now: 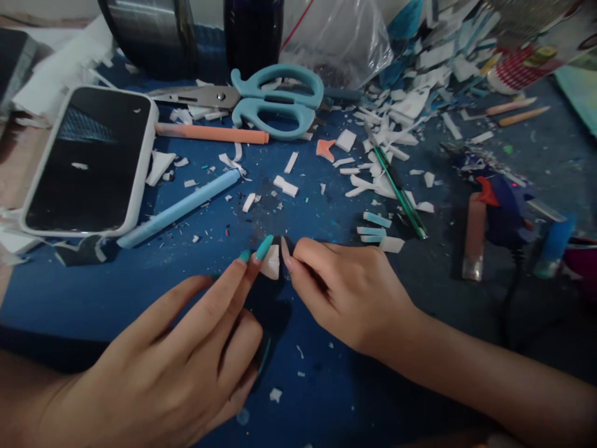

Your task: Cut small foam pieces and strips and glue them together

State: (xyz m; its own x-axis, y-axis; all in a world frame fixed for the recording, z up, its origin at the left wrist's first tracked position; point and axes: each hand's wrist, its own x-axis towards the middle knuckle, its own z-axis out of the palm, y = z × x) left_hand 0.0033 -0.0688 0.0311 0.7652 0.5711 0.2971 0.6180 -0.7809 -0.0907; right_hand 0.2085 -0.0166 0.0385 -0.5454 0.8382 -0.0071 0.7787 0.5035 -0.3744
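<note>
My left hand (186, 354), with long teal nails, reaches in from the lower left. Its outstretched fingertips press a small white piece (271, 264), perhaps foam, against the blue tabletop (321, 398). Just right of that piece is my right hand (347, 289), its fingers curled in and thumb against them. A pale pointed tip, which looks like a nail, sticks up from it close to the white piece's right edge. Whatever the curled fingers may hold is hidden.
A phone (88, 162), light-blue scissors (280, 102), an orange marker (212, 133) and a blue marker (180, 208) lie beyond my left hand. White scraps (410, 106) are heaped behind a green pen-like tool (396, 186). A dark blue corded tool (506, 205) lies at right.
</note>
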